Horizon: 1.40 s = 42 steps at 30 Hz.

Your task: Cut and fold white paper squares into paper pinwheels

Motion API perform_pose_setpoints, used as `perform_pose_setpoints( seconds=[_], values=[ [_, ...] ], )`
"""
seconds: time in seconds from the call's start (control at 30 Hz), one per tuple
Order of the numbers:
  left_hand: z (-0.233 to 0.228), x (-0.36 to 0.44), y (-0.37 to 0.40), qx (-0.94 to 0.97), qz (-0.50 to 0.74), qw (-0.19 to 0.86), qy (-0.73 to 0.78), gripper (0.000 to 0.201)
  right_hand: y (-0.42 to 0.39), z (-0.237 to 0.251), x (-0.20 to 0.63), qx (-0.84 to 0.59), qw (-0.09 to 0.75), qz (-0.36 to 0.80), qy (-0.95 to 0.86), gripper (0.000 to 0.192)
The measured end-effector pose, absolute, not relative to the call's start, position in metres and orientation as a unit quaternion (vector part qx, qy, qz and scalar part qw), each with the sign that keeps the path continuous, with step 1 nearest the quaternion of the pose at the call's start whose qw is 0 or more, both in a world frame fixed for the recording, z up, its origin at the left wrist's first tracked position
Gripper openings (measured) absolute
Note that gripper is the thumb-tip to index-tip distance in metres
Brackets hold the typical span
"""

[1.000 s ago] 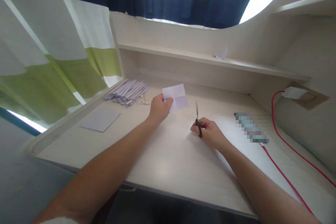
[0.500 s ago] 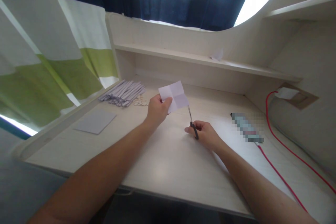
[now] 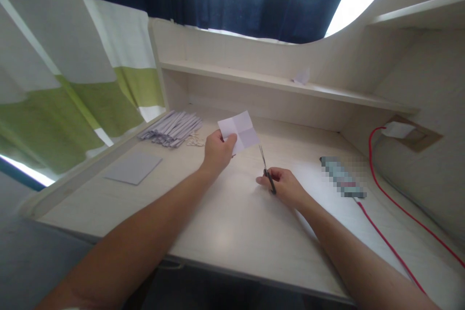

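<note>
Nearest the viewer, both forearms reach forward over the bare front half of the desk [image 3: 225,223], whose front edge runs clear of objects from left to right. The right hand [image 3: 286,188] rests on the desktop, fingers curled closed around the dark handles of the scissors [image 3: 266,169]; the blades point up and away, their tips just beside the lower right edge of the paper square. Whether the blades are parted cannot be told.

The left hand [image 3: 217,151] is raised slightly above the surface, thumb and fingers pinched on the lower left corner of the paper square [image 3: 240,130], which shows crossed fold lines and is held tilted off the desk. The two hands stand near each other, not touching, with open desktop between.

To the left, a flat grey sheet [image 3: 133,167] lies near the desk's left rim. Right of the hand, a blurred oblong item [image 3: 342,177] lies with a red cable [image 3: 395,203] trailing along the right side.

Farther back, a stack of paper strips [image 3: 171,127] lies at the rear left, below the shelf [image 3: 283,85].
</note>
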<state>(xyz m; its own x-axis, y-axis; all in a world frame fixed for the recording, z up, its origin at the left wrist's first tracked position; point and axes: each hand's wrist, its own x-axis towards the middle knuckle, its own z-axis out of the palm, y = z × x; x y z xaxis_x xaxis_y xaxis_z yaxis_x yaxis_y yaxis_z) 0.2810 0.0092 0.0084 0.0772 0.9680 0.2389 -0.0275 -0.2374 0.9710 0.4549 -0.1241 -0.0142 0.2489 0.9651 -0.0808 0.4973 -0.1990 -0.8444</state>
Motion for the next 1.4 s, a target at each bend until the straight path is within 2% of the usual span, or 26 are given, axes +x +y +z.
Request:
perform_pose_setpoints(
  seconds=[0.6,0.97,1.4],
  values=[
    [0.008,0.288,-0.011,0.619,0.511,0.468,0.37,0.023,-0.13,-0.014,0.45,-0.691,0.32,0.363,-0.537,0.04],
    [0.005,0.291,-0.015,0.617,0.51,0.502,0.328,0.021,-0.129,-0.015,0.452,-0.683,0.327,0.369,-0.54,0.041],
    [0.009,0.289,-0.019,0.638,0.509,0.479,0.323,0.026,-0.128,-0.013,0.451,-0.677,0.334,0.376,-0.538,0.038]
  ],
)
